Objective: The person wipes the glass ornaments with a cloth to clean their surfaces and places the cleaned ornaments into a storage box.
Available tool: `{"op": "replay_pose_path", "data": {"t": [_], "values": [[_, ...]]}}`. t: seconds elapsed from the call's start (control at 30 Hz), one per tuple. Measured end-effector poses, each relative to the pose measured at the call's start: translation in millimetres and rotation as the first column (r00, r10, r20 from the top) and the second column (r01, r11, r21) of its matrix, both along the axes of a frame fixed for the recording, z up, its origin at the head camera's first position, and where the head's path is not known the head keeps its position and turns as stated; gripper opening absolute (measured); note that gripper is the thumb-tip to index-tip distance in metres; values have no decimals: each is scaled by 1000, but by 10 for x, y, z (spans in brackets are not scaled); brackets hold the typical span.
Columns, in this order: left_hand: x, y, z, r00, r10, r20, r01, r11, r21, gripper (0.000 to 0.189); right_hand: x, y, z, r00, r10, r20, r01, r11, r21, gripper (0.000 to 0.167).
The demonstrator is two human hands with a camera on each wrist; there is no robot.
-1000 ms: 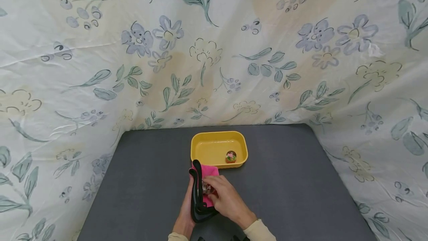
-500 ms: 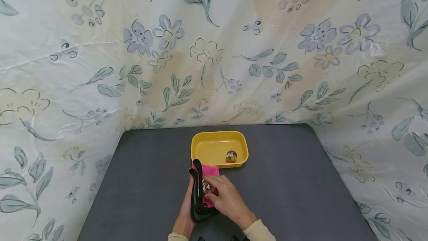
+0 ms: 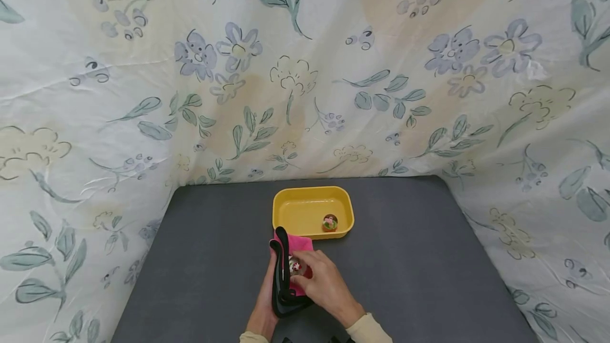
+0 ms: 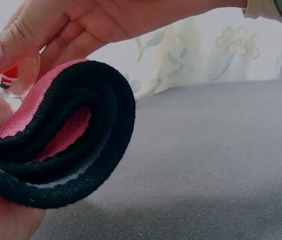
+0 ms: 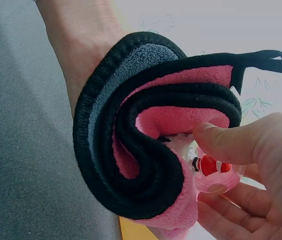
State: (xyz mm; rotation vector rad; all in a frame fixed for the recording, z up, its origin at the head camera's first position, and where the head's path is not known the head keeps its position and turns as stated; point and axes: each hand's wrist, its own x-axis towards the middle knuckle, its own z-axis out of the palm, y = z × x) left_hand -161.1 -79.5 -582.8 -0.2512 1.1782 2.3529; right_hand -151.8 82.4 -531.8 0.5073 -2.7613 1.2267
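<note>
My left hand point(image 3: 263, 296) holds a folded cloth point(image 3: 300, 243), pink on one face and grey on the other, with black edging and a hanging loop point(image 5: 273, 61). The cloth stands folded over on itself, and most of the left fingers are hidden behind it. From the right, my right hand point(image 3: 329, 286) pinches a clear ball point(image 3: 295, 267) between thumb and fingers. A small red and white figure point(image 5: 211, 165) is inside the ball. The ball lies against the pink face, within the fold, as the right wrist view shows.
Just beyond the hands stands a yellow tray point(image 3: 299, 216) on the dark grey table point(image 3: 405, 258). Near its front right corner sits a small ball point(image 3: 329, 223) with brown, pink and green in it. Floral fabric point(image 3: 295, 94) hangs around the back and sides.
The clear ball has turned in my right fingers, so its figure shows from another side. My left hand and the cloth have stayed almost in place.
</note>
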Motion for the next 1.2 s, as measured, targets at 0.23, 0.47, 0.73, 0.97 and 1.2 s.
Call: {"op": "replay_pose_path", "data": {"t": [0.23,0.47,0.73,0.97,1.2], "values": [[30,1,-25,1000,4,13,-4,999,-53,78,9,-18,-1,999,-32,25,32,999,13,50],[49,-15,-55,999,36,33,-33,995,-98,70,15,-49,-2,996,-68,62,66,997,30,46],[50,-6,-41,999,31,39,-26,993,-114,85,9,-49,-25,990,-103,100,101,995,24,46],[47,11,69,1000,-30,-8,30,996,88,95,6,-46,-38,989,-70,131,85,989,-119,47],[105,-31,99,997,70,43,-79,964,255,88,-47,-3,-51,971,-57,232,121,955,-270,51]]}}
